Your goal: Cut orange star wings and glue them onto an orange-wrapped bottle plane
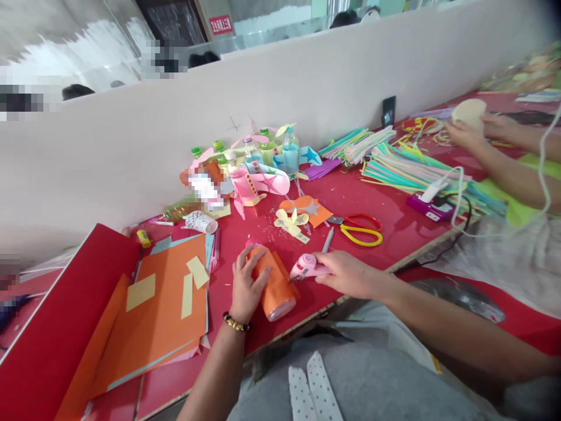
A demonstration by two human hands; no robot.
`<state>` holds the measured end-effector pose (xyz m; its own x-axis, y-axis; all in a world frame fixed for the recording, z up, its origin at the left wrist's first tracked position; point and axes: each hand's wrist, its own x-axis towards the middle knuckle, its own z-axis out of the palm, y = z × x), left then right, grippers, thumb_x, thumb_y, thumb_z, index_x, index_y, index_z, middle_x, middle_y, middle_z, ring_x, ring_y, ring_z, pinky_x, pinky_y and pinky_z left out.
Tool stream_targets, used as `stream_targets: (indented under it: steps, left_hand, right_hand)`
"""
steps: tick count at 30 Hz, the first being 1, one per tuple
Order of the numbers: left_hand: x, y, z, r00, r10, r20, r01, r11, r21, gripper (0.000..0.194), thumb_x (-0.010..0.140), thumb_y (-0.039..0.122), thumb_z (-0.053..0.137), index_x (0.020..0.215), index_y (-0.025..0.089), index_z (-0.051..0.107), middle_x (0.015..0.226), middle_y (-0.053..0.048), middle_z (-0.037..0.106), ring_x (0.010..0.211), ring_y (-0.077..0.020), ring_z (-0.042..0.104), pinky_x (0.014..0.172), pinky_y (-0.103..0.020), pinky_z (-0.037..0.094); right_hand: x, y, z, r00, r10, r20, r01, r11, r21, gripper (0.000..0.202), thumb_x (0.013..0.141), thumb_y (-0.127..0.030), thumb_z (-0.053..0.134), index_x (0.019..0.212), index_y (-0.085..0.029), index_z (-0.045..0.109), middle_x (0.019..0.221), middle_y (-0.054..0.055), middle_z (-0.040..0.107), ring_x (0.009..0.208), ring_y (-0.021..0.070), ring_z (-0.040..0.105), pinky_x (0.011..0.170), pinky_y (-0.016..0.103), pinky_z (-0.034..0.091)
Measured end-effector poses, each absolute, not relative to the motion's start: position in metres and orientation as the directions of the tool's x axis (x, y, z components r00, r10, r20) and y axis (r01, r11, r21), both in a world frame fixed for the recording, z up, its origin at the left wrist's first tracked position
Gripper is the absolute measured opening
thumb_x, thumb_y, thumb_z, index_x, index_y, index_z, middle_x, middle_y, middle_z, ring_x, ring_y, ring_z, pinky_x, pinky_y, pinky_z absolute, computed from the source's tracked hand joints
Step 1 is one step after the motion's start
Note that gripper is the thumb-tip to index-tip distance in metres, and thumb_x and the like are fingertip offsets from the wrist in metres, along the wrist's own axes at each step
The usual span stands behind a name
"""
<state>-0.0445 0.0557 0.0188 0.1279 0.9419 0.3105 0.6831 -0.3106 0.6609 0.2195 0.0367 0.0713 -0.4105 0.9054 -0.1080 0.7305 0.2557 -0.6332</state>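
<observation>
I have the left hand laid over a clear plastic bottle wrapped in orange paper, gripping it on its side near the front edge of the red worktop, base towards me. The right hand is closed around a small pink plastic handheld tool, its rounded head just beside the wrapper (whether it touches, I can't tell from here). Beyond the tool I see scissors with red and yellow handles and, farther left, a pale yellow paper flower. To the left of the bottle lies a stack of large orange paper sheets, with cut cream-coloured paper pieces on top.
</observation>
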Motion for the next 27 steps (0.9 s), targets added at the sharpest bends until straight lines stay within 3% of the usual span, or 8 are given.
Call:
stream_targets:
  steps: [10,27]
  left_hand:
    - [-0.045,0.056,0.018,0.137,0.936,0.325,0.687,-0.327,0.649,0.032,0.089,0.032,0.054,0.12,0.027,0.062,0.14,-0.007,0.045,0.132,-0.0265,0.041,0.112,-0.048,0.03]
    - [-0.046,0.056,0.016,0.137,0.93,0.34,0.684,-0.337,0.647,0.032,0.089,0.031,0.054,0.12,0.027,0.062,0.139,-0.008,0.046,0.13,-0.0275,0.042,0.111,-0.051,0.031]
  right_hand:
    - [0.205,0.063,0.07,-0.392,0.918,-0.066,0.757,0.281,-0.589,0.021,0.08,-0.019,0.058,0.099,-0.016,0.063,0.089,0.009,0.071,0.079,0.0218,0.066,0.063,0.025,0.038]
    - [0.184,0.096,0.065,-0.356,0.934,-0.023,0.798,0.291,-0.527,0.029,0.081,-0.02,0.059,0.11,-0.017,0.063,0.095,0.01,0.072,0.086,0.0236,0.066,0.068,0.027,0.041]
